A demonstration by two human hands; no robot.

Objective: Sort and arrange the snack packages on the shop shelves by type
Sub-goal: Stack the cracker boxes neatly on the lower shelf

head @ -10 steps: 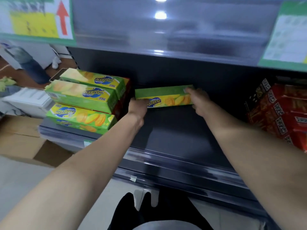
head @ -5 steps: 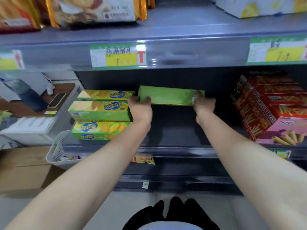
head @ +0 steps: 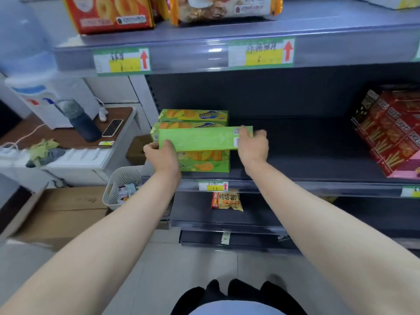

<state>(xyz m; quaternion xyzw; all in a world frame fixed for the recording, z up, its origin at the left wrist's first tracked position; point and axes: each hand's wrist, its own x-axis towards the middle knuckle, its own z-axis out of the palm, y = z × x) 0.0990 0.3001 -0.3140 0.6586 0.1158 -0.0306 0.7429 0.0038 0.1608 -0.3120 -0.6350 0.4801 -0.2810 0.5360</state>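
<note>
Head view, 2 hands (head: pixel 162 156) (head: pixel 253 147) gripping green box (head: pixel 200 139)

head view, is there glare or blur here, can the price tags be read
Head view: a small glare spot sits on the upper rail. Head view: the price tags are smeared and unreadable, though the chip bag print is legible. Head view: wide-angle bending curves the rail, and the held box looks slightly soft but evenly lit.

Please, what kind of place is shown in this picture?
Probably a small shop: metal shelves with price labels on their edges, stacked green snack boxes, and red snack boxes at the right.
</note>
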